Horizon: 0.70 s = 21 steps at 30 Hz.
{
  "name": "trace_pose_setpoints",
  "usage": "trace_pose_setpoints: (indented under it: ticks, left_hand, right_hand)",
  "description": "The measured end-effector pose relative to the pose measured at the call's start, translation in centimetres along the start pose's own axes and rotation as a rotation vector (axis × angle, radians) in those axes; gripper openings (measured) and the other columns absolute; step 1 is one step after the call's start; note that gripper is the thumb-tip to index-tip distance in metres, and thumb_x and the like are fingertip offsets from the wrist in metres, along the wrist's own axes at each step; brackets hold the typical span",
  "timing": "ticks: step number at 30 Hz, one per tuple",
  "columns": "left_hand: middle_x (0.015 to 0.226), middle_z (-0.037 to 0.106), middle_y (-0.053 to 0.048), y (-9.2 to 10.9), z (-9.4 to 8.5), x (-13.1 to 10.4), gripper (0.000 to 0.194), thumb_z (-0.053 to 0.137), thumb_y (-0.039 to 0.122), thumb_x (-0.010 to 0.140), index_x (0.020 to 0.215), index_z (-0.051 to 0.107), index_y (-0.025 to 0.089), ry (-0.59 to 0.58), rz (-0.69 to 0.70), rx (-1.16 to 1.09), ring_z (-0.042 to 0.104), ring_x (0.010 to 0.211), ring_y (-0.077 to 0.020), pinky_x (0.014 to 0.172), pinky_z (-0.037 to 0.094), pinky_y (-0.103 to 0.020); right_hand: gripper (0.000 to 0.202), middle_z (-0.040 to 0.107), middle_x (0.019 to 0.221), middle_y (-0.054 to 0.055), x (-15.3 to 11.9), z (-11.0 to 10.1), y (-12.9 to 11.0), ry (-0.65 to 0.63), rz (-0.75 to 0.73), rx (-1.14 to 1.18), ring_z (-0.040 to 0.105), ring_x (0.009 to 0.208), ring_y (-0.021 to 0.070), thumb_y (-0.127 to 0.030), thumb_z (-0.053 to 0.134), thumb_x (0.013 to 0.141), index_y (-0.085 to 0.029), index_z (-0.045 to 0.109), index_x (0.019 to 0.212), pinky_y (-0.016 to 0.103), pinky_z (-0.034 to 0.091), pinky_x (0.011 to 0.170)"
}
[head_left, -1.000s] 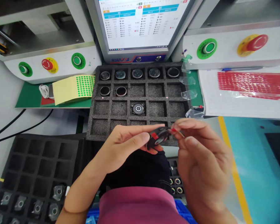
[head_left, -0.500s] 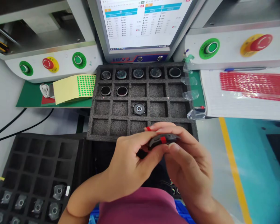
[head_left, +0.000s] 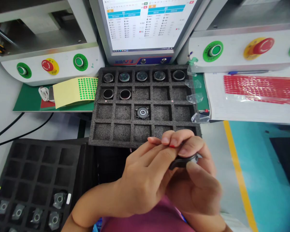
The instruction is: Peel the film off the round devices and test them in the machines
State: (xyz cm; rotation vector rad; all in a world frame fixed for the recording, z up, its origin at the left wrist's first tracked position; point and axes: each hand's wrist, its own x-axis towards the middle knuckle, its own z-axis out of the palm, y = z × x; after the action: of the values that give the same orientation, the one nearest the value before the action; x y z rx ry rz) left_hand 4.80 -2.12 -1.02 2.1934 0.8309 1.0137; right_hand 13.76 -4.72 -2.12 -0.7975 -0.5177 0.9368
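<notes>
A dark round watch case (head_left: 183, 161) is held between my two hands, below the front right of the foam tray (head_left: 111, 143). My right hand (head_left: 198, 180) pinches it between thumb and fingers. The fingers of my left hand (head_left: 145, 174) are bent over its left side, beside a small red strip (head_left: 172, 146) at the fingertips. Whether the left fingers grip the case or the strip is partly hidden. In the tray, several watch cases lie face up in the two back rows, and one case (head_left: 142, 112) lies back up in the third row.
A second foam tray (head_left: 83, 161) with several wrapped parts is at the lower left. Behind stands a monitor (head_left: 145, 25) between two machines with buttons. Green dot stickers (head_left: 87, 88) lie left, red strips (head_left: 258, 88) right, and clear film scraps (head_left: 199, 118) at the tray's right edge.
The watch case has moved slightly right and down and is turned. My left fingers have swung over its near side, and the red strip on its edge no longer shows there.
</notes>
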Motion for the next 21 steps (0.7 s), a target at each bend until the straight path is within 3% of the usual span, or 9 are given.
trace_pose_setpoints:
  ticks: [3, 8, 12, 16, 21]
  left_hand:
    - [0.099, 0.076, -0.01, -0.5, 0.2, -0.5, 0.019, 0.048, 0.014, 0.099, 0.111, 0.062, 0.007, 0.014, 0.024, 0.05, 0.072, 0.1, -0.0169, 0.098, 0.055, -0.025]
    - [0.098, 0.077, -0.008, -0.7, 0.0, -0.6, 0.019, 0.047, 0.02, 0.101, 0.11, 0.062, 0.012, 0.025, -0.027, 0.068, 0.073, 0.093, -0.0166, 0.09, 0.059, -0.025]
    - [0.095, 0.078, -0.006, -0.2, -0.8, -0.1, 0.017, 0.051, 0.023, 0.1, 0.106, 0.064, 0.014, -0.005, -0.113, 0.048, 0.074, 0.086, -0.0144, 0.085, 0.06, -0.023]
    - [0.098, 0.078, -0.005, 0.2, -1.5, 0.2, 0.015, 0.052, 0.02, 0.1, 0.108, 0.063, 0.015, 0.009, -0.133, 0.064, 0.075, 0.088, -0.0139, 0.086, 0.06, -0.022]
    - [0.096, 0.078, -0.007, 0.5, -1.4, 0.0, 0.016, 0.052, 0.02, 0.099, 0.108, 0.063, 0.012, 0.008, -0.089, 0.127, 0.075, 0.088, -0.0135, 0.087, 0.059, -0.019]
  right_hand:
    - [0.013, 0.055, 0.086, 0.0, -0.2, 0.1, 0.9, 0.018, 0.021, 0.067, 0.06, 0.085, 0.0131, -0.012, 0.055, 0.081, -0.02, 0.065, 0.079, 0.036, 0.064, 0.089]
    - [0.02, 0.057, 0.088, -0.001, -0.4, -0.1, 1.6, 0.006, 0.022, 0.049, 0.063, 0.087, 0.0114, -0.009, 0.052, 0.084, -0.021, 0.068, 0.084, 0.033, 0.061, 0.095]
    - [0.015, 0.061, 0.099, 0.002, -0.1, -0.7, 1.1, -0.117, 0.026, -0.022, 0.065, 0.092, 0.0138, -0.022, 0.056, 0.093, -0.022, 0.07, 0.098, 0.036, 0.06, 0.098]
    - [0.016, 0.06, 0.101, 0.002, 0.3, -1.1, 0.2, -0.226, 0.045, -0.09, 0.064, 0.097, 0.014, -0.019, 0.054, 0.096, -0.022, 0.069, 0.102, 0.038, 0.058, 0.101]
    - [0.018, 0.057, 0.101, 0.003, -0.2, -0.5, -0.4, -0.223, 0.044, -0.086, 0.062, 0.099, 0.0145, -0.019, 0.053, 0.097, -0.023, 0.068, 0.105, 0.041, 0.059, 0.101]
